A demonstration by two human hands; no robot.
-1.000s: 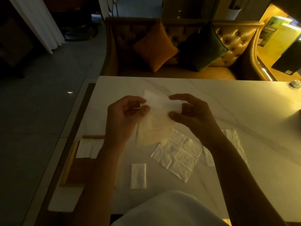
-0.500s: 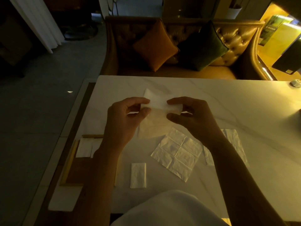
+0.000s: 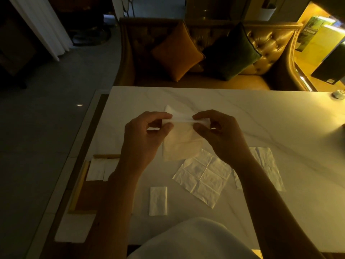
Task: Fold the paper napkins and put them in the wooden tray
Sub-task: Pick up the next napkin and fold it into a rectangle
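The tray [image 3: 78,186] sits at the bench [image 3: 252,113] edge with at least two folded napkins [image 3: 97,169] lying at its far end; the rest of its floor shows bare wood. Just right of the tray, one more folded strip [image 3: 158,200] lies on the bench, apparently finished but not yet put in.

Up and to the right of the tray, a napkin [image 3: 182,141] is held above the bench. The left hand [image 3: 143,139] and right hand [image 3: 218,135] each pinch its top edge between thumb and curled fingers [image 3: 162,115], with the upper flap turned over along a crease and the rest hanging down. This one looks to be in mid-fold.

Farther right of the tray, an open sheet [image 3: 202,178] lies flat showing its crease grid. Beyond it another sheet [image 3: 267,165] is partly hidden behind the right forearm. Both seem to await folding, so the job appears to be around its middle.
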